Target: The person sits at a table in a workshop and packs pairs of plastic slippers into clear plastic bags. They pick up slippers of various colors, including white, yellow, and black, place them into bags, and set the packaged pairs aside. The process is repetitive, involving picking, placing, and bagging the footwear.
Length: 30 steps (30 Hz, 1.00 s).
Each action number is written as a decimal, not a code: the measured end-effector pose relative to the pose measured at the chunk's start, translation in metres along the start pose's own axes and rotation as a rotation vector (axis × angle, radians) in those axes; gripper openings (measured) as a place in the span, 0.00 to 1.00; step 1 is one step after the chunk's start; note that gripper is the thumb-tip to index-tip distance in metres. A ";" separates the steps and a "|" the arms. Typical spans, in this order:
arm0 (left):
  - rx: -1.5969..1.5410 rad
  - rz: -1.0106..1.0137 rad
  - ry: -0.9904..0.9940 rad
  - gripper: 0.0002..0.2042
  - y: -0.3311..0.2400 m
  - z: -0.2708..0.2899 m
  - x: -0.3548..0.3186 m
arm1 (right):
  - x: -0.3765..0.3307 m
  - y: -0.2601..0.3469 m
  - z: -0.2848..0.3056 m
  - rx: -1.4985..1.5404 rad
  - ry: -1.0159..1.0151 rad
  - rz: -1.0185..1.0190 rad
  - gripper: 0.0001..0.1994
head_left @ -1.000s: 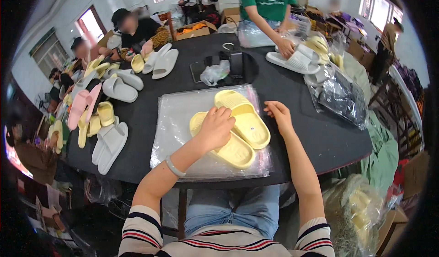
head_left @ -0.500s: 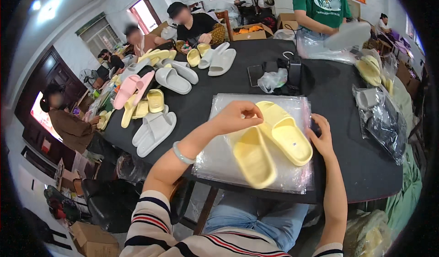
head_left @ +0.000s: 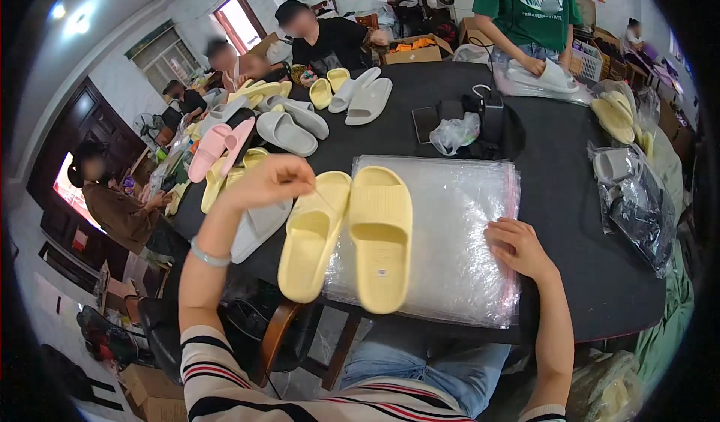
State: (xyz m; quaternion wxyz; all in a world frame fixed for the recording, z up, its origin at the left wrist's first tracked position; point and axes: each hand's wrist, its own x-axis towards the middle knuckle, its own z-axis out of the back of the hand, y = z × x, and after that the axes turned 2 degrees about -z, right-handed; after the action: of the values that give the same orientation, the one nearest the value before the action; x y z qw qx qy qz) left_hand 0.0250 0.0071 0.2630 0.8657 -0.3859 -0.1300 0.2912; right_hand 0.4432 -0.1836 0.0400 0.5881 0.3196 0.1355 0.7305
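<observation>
My left hand [head_left: 274, 182] is closed in a pinch on a thin cord that runs to a pair of yellow slippers. The left slipper [head_left: 316, 242] and the right slipper [head_left: 382, 272] hang side by side, toes away from me, over the left part of a stack of clear plastic bags [head_left: 446, 234]. A small white label shows on the right slipper's insole. At the stack's right edge rests my right hand [head_left: 523, 249], fingers loosely bent, fingertips on the top bag, apparently holding nothing.
On the black table [head_left: 577, 197], grey slippers [head_left: 287, 131], pink slippers [head_left: 217, 148] and yellow ones crowd the left. A phone [head_left: 425, 125] and dark items lie beyond the bags. Bagged slippers [head_left: 634, 197] are at right. Across the table, a person in green [head_left: 525, 9] handles a white slipper.
My left hand has moved left, carrying the yellow slippers from the middle of the bag stack to its left edge. My right hand has shifted inward onto the bags.
</observation>
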 end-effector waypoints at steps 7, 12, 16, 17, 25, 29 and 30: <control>0.762 -0.020 -0.558 0.09 0.102 0.161 0.064 | 0.005 -0.001 0.000 -0.007 0.026 0.017 0.19; 1.048 -0.234 -1.049 0.30 0.090 0.204 0.100 | 0.002 -0.003 0.003 -0.005 0.027 0.000 0.20; 1.191 -0.321 -0.847 0.36 0.129 0.163 0.112 | 0.004 -0.003 -0.002 -0.015 0.018 0.031 0.20; 1.111 -0.416 -0.819 0.34 0.135 0.138 0.116 | 0.005 -0.004 -0.001 -0.017 0.021 0.040 0.20; 0.268 0.127 -0.338 0.32 0.155 -0.064 0.059 | 0.008 -0.028 -0.010 0.145 -0.453 -0.098 0.27; -0.370 0.370 -0.449 0.34 0.229 -0.100 0.018 | 0.010 -0.043 -0.015 0.500 -0.501 -0.507 0.34; -0.404 0.378 -0.447 0.35 0.246 -0.110 0.008 | 0.011 -0.045 -0.017 0.610 -0.454 -0.573 0.35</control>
State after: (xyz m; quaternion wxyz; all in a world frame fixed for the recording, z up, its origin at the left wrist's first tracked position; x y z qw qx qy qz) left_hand -0.0188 0.0783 0.0064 0.6528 -0.4933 -0.2973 0.4921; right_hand 0.4665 -0.1581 0.0045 0.6598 0.5791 0.2945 0.3775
